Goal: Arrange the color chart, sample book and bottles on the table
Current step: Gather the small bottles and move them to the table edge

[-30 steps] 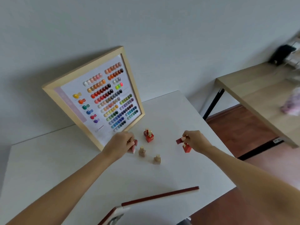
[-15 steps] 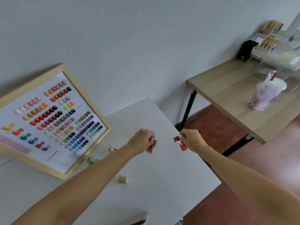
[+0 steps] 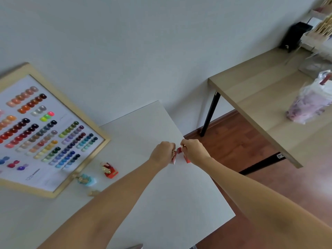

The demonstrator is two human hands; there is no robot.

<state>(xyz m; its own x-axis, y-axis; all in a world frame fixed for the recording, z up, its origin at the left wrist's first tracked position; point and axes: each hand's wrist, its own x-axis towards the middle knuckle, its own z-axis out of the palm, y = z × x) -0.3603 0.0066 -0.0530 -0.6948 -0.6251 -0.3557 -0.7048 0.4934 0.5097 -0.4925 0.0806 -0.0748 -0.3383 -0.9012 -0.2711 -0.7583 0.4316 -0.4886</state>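
Both hands meet at right edge of white surface [image 3: 161, 203]. Left hand [image 3: 163, 153] fingers curled tight around a pinkish bottle [image 3: 173, 159]; right hand [image 3: 195, 151] fingers pinch red bottles [image 3: 186, 159]. Framed color chart [image 3: 41, 133] leans on wall at left; red bottle [image 3: 110, 170] and teal bottle [image 3: 87, 179] stand just beside its frame

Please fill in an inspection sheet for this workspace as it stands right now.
Surface: white table, mostly bare.
Job's things: color chart leans on the wall; red bottle, teal bottle and beige bottle stand before it; sample book not identifiable.
Clutter: nothing seen.
Hands: left hand and right hand each grip a small red bottle near the table's right edge.
Cables: nothing seen.
Surroundings: wooden table with bagged cup, black box.
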